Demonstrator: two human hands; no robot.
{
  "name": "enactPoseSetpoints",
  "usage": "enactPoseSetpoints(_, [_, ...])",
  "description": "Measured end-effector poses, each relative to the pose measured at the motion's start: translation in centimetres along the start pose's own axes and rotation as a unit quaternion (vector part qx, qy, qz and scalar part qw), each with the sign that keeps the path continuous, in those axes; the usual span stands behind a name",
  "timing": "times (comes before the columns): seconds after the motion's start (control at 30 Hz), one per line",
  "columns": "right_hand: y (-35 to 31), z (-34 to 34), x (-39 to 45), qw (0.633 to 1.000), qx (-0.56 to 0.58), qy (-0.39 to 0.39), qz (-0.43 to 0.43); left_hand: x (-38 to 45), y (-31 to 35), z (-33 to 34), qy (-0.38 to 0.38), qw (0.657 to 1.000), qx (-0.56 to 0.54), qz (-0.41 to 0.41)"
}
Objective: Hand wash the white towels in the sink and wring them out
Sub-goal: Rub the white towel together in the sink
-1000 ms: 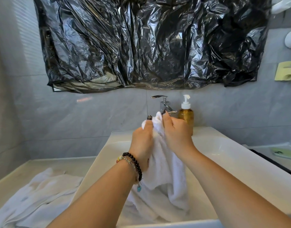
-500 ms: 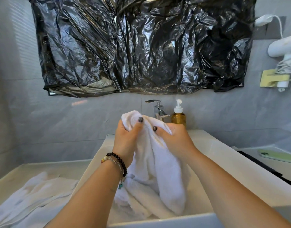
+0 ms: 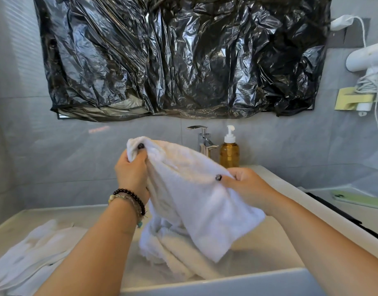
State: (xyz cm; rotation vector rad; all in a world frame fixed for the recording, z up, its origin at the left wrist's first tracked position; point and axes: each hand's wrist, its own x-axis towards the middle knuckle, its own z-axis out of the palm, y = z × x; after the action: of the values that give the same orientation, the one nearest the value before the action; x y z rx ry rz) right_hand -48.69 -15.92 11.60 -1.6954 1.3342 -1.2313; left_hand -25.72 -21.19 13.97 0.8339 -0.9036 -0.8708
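A white towel [image 3: 192,195] hangs over the white sink [image 3: 226,280], its lower folds lying in the basin. My left hand [image 3: 131,174] grips its upper left corner, thumb on top. My right hand [image 3: 245,186] pinches the top edge further right and lower. The towel is stretched between the two hands. Another white towel [image 3: 27,257] lies crumpled on the counter to the left of the sink.
A chrome faucet [image 3: 203,139] and an amber soap pump bottle [image 3: 229,150] stand behind the basin. Black plastic sheeting [image 3: 179,56] covers the wall above. A green phone [image 3: 356,200] lies on the right counter. A white hair dryer [image 3: 367,60] hangs at the right.
My hands have moved apart along the towel's top edge, the left going up and left, the right down and right. The towel is now spread between them instead of bunched.
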Motion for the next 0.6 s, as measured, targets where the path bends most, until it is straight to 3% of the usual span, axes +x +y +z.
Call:
enactPoseSetpoints(0.13, [-0.5, -0.9, 0.5, 0.989, -0.023, 0.146, -0.026, -0.6, 0.5, 0.3, -0.026, 0.998, 0.058, -0.018])
enactPoseSetpoints(0.27, [-0.9, -0.8, 0.3, 0.984, 0.033, 0.171, -0.041, -1.7, 1.5, 0.4, -0.034, 0.977, 0.205, 0.037])
enactPoseSetpoints(0.4, [-1.1, -0.6, -0.3, 0.979, 0.163, 0.099, -0.073, -2.5, 2.5, -0.2, -0.04, 0.89, 0.45, 0.062])
enactPoseSetpoints(0.5, [-1.4, -0.7, -0.5, 0.968, 0.242, 0.01, -0.065, -2.2, 2.6, -0.9, -0.021, 0.836, 0.548, 0.022])
enactPoseSetpoints(0.6, [-1.7, -1.0, -0.6, 0.964, 0.249, -0.072, -0.053, -2.1, 2.4, -0.9, 0.004, 0.803, 0.592, 0.066])
